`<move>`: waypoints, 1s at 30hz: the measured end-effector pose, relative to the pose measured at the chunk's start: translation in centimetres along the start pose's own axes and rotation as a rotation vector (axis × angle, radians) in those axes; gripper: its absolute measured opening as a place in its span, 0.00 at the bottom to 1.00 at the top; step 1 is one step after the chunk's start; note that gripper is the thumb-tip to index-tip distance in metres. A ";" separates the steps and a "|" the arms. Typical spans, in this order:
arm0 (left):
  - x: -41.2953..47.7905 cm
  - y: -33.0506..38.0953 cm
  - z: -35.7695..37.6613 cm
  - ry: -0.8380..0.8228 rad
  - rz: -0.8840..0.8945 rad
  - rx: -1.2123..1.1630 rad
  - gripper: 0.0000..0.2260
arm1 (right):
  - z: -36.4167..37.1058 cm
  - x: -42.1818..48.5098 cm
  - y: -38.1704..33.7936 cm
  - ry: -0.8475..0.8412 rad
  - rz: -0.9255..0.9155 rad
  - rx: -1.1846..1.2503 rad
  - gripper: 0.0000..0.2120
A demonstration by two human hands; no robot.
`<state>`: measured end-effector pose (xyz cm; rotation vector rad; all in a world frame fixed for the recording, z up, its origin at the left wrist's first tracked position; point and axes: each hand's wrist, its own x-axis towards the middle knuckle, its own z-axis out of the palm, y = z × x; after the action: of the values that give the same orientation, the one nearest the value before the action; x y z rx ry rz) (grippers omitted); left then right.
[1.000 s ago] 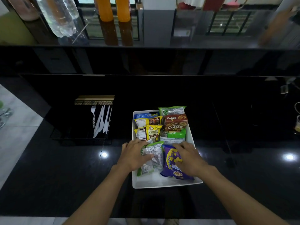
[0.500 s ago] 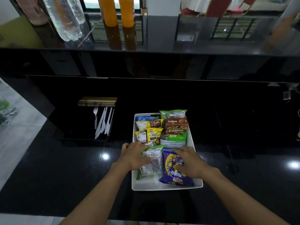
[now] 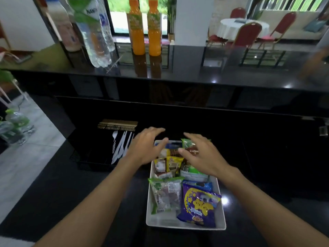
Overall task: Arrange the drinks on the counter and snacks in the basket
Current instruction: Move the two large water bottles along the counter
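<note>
The white basket (image 3: 185, 226) sits on the dark tabletop (image 3: 71, 193) in front of the person, and it is full of snacks. A purple packet (image 3: 199, 207) and a clear packet with green edges (image 3: 165, 195) lie at the near end. Both hands are over the far end. The left hand (image 3: 144, 148) is above the far left corner and the right hand (image 3: 201, 154) is above a brown box (image 3: 193, 151). Each grip is open, with fingers spread and nothing held. It is hard to tell if the fingers touch the packets.

It looks like the person is tidying the back row. To do it well, the hands should push softly and slide the packets close, so none gets crushed or pokes over the rim.

Two orange juice bottles (image 3: 136, 31) and a big water bottle (image 3: 96, 32) stand on the higher counter (image 3: 195, 72) behind. White plastic forks and knives (image 3: 121, 148) lie just left of the basket, where the left hand could bump them.
</note>
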<state>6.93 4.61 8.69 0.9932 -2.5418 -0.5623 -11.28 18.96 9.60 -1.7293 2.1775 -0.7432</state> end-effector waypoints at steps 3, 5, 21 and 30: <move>2.2 1.1 -4.0 0.150 0.050 0.025 0.20 | -2.4 2.7 -2.4 0.047 -0.098 0.042 0.33; 3.4 1.7 -6.6 0.235 0.073 0.057 0.19 | -3.9 4.3 -4.1 0.090 -0.155 0.077 0.33; 8.7 1.3 -21.1 0.404 -0.133 0.266 0.22 | -13.2 17.7 -12.5 0.151 -0.306 0.020 0.34; 8.9 -5.0 -26.7 0.519 -0.242 0.143 0.10 | -10.8 22.5 -18.2 0.088 -0.280 0.153 0.37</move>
<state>15.83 -11.21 30.82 1.3105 -2.0362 -0.1504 -7.42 -3.09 30.88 -1.9756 1.8941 -1.0419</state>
